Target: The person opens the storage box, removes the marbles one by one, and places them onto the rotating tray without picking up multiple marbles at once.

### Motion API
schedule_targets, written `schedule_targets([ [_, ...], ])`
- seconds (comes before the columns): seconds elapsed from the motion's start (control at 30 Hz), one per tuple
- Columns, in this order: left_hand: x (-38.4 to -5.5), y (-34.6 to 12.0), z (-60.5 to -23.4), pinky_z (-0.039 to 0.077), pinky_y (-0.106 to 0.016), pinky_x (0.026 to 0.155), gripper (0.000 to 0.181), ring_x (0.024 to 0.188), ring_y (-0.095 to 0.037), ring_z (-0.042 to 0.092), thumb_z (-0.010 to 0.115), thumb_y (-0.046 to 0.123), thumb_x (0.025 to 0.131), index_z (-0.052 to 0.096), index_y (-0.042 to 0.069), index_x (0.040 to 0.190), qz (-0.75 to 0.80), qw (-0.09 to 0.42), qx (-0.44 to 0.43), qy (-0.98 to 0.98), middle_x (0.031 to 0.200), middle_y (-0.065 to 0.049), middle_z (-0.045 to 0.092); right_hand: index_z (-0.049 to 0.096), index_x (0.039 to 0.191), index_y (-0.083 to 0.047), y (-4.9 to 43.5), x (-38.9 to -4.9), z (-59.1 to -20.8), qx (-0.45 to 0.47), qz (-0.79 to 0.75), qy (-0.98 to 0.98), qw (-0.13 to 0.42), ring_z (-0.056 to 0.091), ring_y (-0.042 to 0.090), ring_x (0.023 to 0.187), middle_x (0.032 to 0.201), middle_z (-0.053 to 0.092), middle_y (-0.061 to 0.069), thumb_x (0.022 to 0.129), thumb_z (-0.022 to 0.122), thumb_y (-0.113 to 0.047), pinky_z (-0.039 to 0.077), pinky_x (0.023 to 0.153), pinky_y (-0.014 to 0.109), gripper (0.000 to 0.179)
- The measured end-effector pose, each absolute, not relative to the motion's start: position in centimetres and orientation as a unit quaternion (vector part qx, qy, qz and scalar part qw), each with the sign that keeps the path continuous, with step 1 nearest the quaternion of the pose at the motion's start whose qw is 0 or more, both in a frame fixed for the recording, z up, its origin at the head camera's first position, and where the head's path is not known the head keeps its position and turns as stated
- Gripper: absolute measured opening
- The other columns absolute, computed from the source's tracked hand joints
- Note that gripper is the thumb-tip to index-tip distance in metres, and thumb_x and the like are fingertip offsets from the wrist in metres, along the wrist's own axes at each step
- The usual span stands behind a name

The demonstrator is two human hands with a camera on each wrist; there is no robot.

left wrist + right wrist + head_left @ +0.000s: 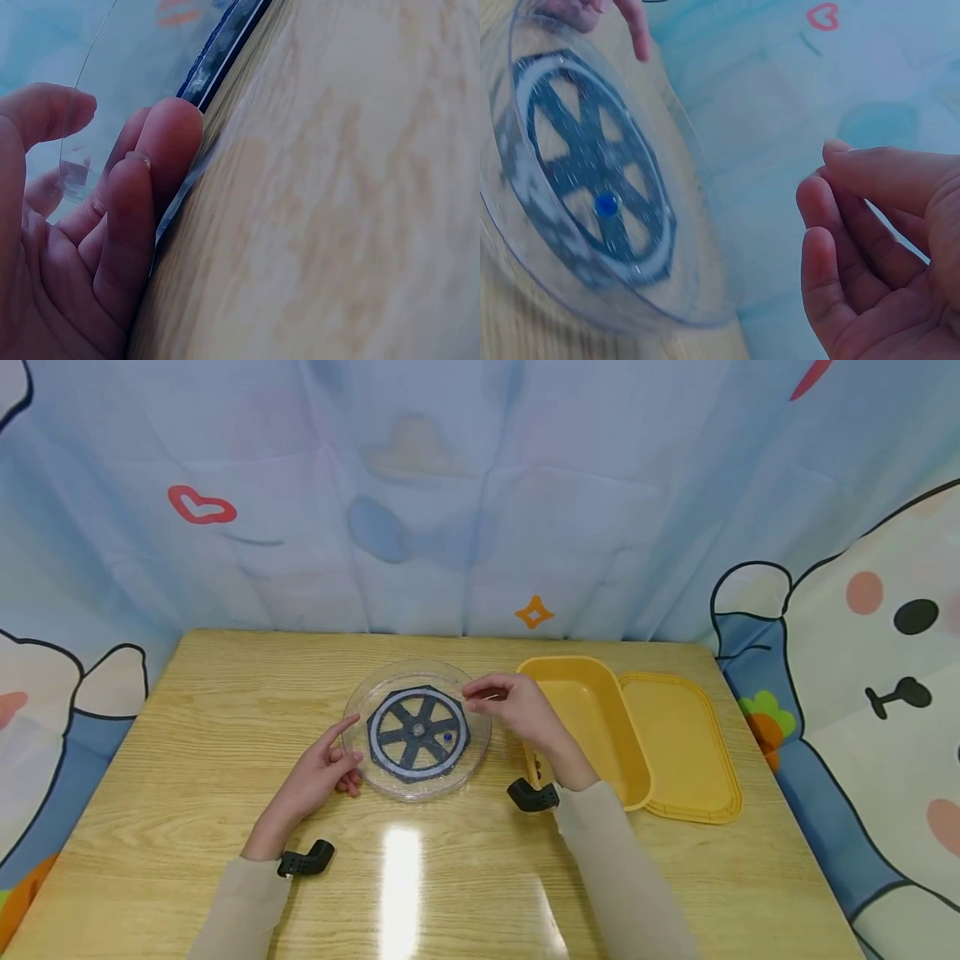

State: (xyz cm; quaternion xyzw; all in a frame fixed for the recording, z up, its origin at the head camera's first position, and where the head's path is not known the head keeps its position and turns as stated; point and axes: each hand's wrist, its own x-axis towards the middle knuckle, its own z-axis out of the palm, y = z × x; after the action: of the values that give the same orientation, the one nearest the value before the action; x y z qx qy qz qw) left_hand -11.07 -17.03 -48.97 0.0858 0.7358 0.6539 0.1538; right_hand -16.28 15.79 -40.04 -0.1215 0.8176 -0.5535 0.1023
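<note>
A round clear dish [417, 793] sits on the table, with a dark spoked wheel shape [437, 728] and pale ring inside it. One small blue bead [447, 737] lies towards the right on the wheel; it also shows in the right wrist view. My left hand [318, 779] rests at the dish's left side, its index finger out by the rim and its thumb against the wall. Over the dish's right rim hovers my right hand [517, 706], thumb and fingertips brought together. No object shows between those fingertips in the right wrist view.
A yellow plastic box [592, 693] stands right of the dish, partly behind my right forearm, with small dark bits near its left front edge. Its yellow lid [686, 747] lies beside it on the right. A printed curtain [420, 577] hangs along the table's back edge.
</note>
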Motion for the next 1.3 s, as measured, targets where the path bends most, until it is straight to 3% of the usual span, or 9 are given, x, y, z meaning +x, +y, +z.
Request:
schedule_targets([
  [0.1, -11.1, -17.1, -48.9, 0.059, -0.037, 0.060, 0.063, 0.061, -0.026, 0.066, 0.056, 0.010, 0.103, 0.027, 0.016, 0.158, 0.652, 0.151, 0.088, 0.737, 0.077, -0.021, 0.062, 0.074, 0.113, -0.003, 17.0, -16.6, -39.9, -0.111, -0.555, 0.819, 0.099, 0.066, 0.024, 0.097, 0.113, 0.070, 0.013, 0.092, 0.072, -0.010, 0.053, 0.089, 0.048, 0.022],
  [0.33, -11.1, -17.1, -48.9, 0.059, -0.035, 0.060, 0.062, 0.061, -0.026, 0.066, 0.056, 0.010, 0.103, 0.028, 0.015, 0.158, 0.650, 0.149, 0.088, 0.740, 0.075, -0.020, 0.062, 0.072, 0.114, -0.001, 20.5, -17.5, -40.3, -0.094, -0.550, 0.825, 0.083, 0.065, 0.024, 0.101, 0.118, 0.067, 0.020, 0.094, 0.071, -0.010, 0.055, 0.090, 0.043, 0.022],
  [0.6, -11.0, -17.1, -48.9, 0.059, -0.036, 0.059, 0.062, 0.061, -0.026, 0.066, 0.056, 0.010, 0.103, 0.028, 0.015, 0.158, 0.647, 0.147, 0.087, 0.743, 0.075, -0.020, 0.062, 0.070, 0.114, 0.006, 23.9, -18.8, -42.0, -0.080, -0.558, 0.823, 0.075, 0.066, 0.019, 0.096, 0.114, 0.068, 0.020, 0.092, 0.072, -0.006, 0.052, 0.092, 0.051, 0.025],
  [0.8, -11.0, -17.0, -48.9, 0.058, -0.035, 0.059, 0.061, 0.061, -0.026, 0.067, 0.055, 0.010, 0.103, 0.028, 0.016, 0.158, 0.648, 0.149, 0.089, 0.742, 0.075, -0.019, 0.062, 0.074, 0.113, -0.001, 25.5, -19.4, -43.2, -0.067, -0.480, 0.863, 0.145, 0.066, 0.024, 0.099, 0.111, 0.071, 0.013, 0.091, 0.073, -0.008, 0.055, 0.086, 0.040, 0.023],
  [0.97, -11.1, -16.9, -49.0, 0.059, -0.035, 0.060, 0.061, 0.061, -0.026, 0.067, 0.055, 0.010, 0.103, 0.028, 0.016, 0.158, 0.651, 0.151, 0.088, 0.739, 0.075, -0.019, 0.062, 0.076, 0.111, -0.005, 26.7, -20.1, -44.5, -0.095, -0.424, 0.877, 0.206, 0.063, 0.021, 0.105, 0.109, 0.073, 0.008, 0.088, 0.076, -0.011, 0.050, 0.091, 0.033, 0.024],
  [1.3, -10.9, -16.9, -48.8, 0.059, -0.035, 0.060, 0.062, 0.062, -0.026, 0.067, 0.055, 0.010, 0.103, 0.028, 0.017, 0.158, 0.647, 0.153, 0.081, 0.743, 0.075, -0.018, 0.063, 0.077, 0.109, -0.006, 26.6, -20.0, -44.8, -0.118, -0.382, 0.887, 0.229, 0.063, 0.020, 0.099, 0.108, 0.072, 0.006, 0.086, 0.079, -0.018, 0.049, 0.092, 0.038, 0.026],
])
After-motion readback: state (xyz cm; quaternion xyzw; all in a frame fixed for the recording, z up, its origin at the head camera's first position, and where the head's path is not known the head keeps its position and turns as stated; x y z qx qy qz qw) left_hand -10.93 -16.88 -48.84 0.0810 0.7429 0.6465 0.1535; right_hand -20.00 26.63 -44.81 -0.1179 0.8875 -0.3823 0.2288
